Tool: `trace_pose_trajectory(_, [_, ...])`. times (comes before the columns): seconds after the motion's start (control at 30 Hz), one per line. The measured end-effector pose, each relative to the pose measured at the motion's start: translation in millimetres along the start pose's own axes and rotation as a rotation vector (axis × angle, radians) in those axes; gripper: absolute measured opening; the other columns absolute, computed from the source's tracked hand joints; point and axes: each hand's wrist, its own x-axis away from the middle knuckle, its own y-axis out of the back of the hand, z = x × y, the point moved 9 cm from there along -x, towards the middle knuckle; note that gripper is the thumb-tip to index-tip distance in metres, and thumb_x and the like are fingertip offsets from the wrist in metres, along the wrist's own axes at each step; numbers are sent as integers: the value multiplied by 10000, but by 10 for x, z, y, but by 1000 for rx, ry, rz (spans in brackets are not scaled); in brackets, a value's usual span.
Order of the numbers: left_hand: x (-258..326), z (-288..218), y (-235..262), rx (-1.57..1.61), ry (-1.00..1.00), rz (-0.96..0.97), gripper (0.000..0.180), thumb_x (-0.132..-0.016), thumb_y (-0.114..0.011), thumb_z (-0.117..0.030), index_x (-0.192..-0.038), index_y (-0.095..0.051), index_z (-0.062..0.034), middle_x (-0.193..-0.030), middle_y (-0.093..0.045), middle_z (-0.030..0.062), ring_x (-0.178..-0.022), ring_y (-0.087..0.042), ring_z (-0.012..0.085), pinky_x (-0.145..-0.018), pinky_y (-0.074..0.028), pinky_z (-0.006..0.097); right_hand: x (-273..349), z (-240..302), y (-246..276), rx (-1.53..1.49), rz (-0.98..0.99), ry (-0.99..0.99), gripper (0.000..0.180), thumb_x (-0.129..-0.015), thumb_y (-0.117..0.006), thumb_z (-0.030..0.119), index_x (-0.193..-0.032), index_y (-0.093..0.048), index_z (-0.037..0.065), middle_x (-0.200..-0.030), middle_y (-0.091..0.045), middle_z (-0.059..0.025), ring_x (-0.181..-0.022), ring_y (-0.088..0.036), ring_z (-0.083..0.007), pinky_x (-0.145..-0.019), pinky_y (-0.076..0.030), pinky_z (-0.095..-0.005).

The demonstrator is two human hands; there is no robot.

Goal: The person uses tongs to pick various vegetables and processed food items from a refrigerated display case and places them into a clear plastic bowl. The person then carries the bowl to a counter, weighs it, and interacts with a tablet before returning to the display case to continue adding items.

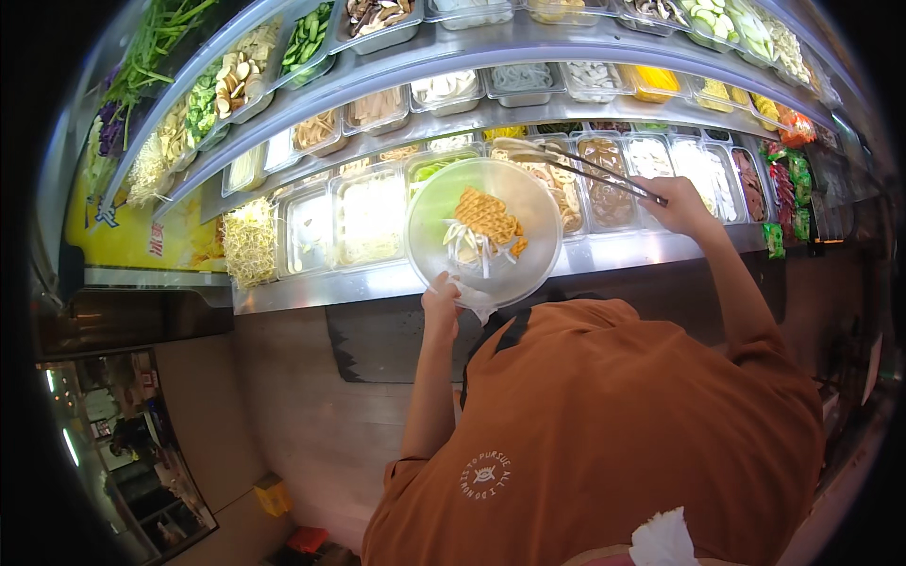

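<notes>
The tiered food counter curves across in front of me, 3 rows of clear tubs filled with greens, sliced mushrooms, noodles and other cut ingredients. Over its lowest row I hold a large clear bowl, tilted toward me, my left hand closed on its near rim. In the bowl lie a few ridged, golden-brown slices on a small heap of pale bean sprouts; most of the bowl shows bare, so I judge the picking is begun but far from full. My right hand grips a pair of metal tongs reaching left over the front tubs, tips beside the bowl's far rim. Whether the tips carry any food, I cannot tell at this size.
</notes>
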Motion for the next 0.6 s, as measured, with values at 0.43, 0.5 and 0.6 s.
trace_pose_trajectory(0.43, [-47, -205, -262, 71, -6, 28, 685, -797, -507, 2, -1474, -445, 92, -1321, -592, 198, -1098, -615, 329, -816, -579, 436, 167, -320, -554, -663, 100, -391, 426, -967, -658, 137, -1387, -629, 71, -728, -613, -44, -555, -559, -107, -523, -481, -291])
trace_pose_trajectory(0.5, [-81, -157, -34, 83, -18, -49, 661, -789, -507, 0, -1443, -483, 93, -1285, -607, 189, -1066, -631, 314, -797, -581, 423, 238, -607, -734, -566, 133, -497, 380, -966, -656, 132, -1338, -656, 59, -685, -597, -41, -515, -548, -115, -502, -480, -296])
trace_pose_trajectory(0.6, [-125, -45, 308, 87, 22, -117, 600, -781, -510, -6, -1372, -546, 94, -1211, -628, 166, -999, -650, 287, -774, -583, 400, 316, -994, -1112, -504, 183, -602, 305, -946, -683, 178, -1218, -706, 41, -633, -587, -54, -472, -571, -141, -485, -495, -323])
